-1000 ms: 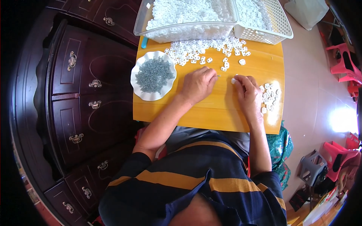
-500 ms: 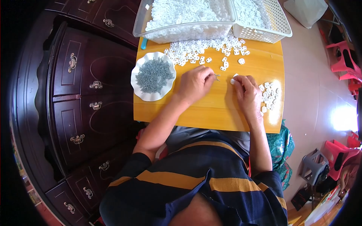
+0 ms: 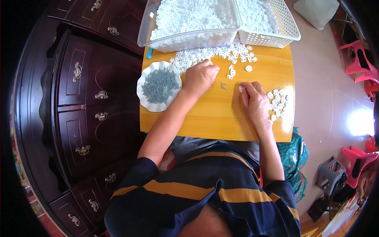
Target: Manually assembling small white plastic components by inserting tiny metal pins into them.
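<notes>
My left hand (image 3: 201, 78) is closed, thumb against the bent fingers, just in front of a spread of small white plastic pieces with holes (image 3: 189, 57). Whatever its fingertips pinch is hidden. A few small grey nails or screws (image 3: 224, 85) lie on the wooden table (image 3: 205, 118) between my hands. My right hand (image 3: 254, 102) is closed too, gripping a white plastic piece (image 3: 241, 89) between thumb and fingers. To the left of my left hand stands a white scalloped bowl (image 3: 143, 100) holding a heap of the grey nails or screws (image 3: 160, 85).
At the table's far edge are a clear plastic bin (image 3: 197, 35) and a perforated white basket (image 3: 272, 39), both full of white pieces. More white pieces (image 3: 278, 103) lie by the right edge. A turquoise object (image 3: 149, 53) is near the bin. Dark drawers (image 3: 79, 98) stand left.
My left hand has moved up and left, off the small grey nails or screws, toward the white pieces. The right hand keeps hold of its piece. The view has shifted slightly.
</notes>
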Motion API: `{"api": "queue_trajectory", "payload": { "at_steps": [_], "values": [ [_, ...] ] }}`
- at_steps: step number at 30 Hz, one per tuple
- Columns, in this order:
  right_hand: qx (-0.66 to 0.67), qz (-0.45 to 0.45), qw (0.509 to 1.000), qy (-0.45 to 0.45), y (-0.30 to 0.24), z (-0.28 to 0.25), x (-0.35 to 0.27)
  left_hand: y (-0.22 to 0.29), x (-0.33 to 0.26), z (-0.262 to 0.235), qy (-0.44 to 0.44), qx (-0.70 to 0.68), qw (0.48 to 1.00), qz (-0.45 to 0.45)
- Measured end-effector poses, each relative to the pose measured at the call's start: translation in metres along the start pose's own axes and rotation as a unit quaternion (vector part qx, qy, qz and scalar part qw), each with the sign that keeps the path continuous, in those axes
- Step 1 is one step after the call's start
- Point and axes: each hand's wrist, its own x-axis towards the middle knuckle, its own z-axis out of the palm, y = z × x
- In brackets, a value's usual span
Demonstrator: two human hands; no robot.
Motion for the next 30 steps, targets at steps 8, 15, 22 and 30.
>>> {"api": "queue_trajectory", "payload": {
  "at_steps": [8, 15, 22, 30],
  "values": [
    [-0.009, -0.014, 1.0, 0.0, -0.007, -0.008, 0.003, -0.004, 0.013, -0.001, -0.09, 0.07, 0.987, 0.113],
    [0.008, -0.009, 1.0, -0.016, -0.011, -0.008, -0.002, -0.01, 0.019, 0.003, -0.117, 0.07, 0.979, 0.149],
    [0.003, -0.005, 1.0, 0.003, -0.02, -0.013, -0.005, 0.002, 0.016, -0.015, -0.13, 0.016, 0.99, 0.053],
    [0.001, -0.038, 0.999, 0.021, -0.025, -0.01, -0.003, 0.035, -0.026, -0.051, -0.016, -0.261, 0.964, -0.05]
  ]
}}
